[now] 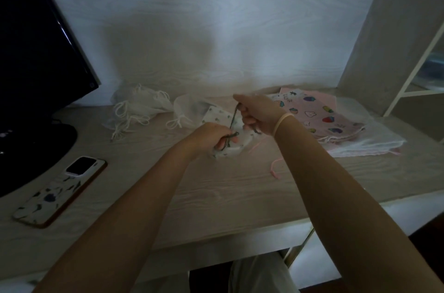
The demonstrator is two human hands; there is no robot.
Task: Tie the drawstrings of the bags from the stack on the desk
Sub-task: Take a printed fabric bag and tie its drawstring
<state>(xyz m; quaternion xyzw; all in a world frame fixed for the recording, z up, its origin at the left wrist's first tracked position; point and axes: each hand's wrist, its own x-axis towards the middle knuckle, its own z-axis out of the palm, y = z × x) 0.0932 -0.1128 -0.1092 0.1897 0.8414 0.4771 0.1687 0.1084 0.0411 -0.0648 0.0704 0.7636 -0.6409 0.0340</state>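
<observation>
Just left of the pink stack (331, 119), both hands (211, 135) (257, 110) pinch the small white bag's (231, 146) green drawstring (233, 118) taut; uneven pulling could slip the half-formed knot.

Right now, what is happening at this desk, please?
A person is tying the dark green drawstring of a small white printed bag. The left hand grips the bag and one part of the cord; the right hand pulls the other part upward. White mesh bags lie behind on the left, and the stack of flat bags, a pink fruit-print one on top, waits on the right. A phone rests near the monitor.
</observation>
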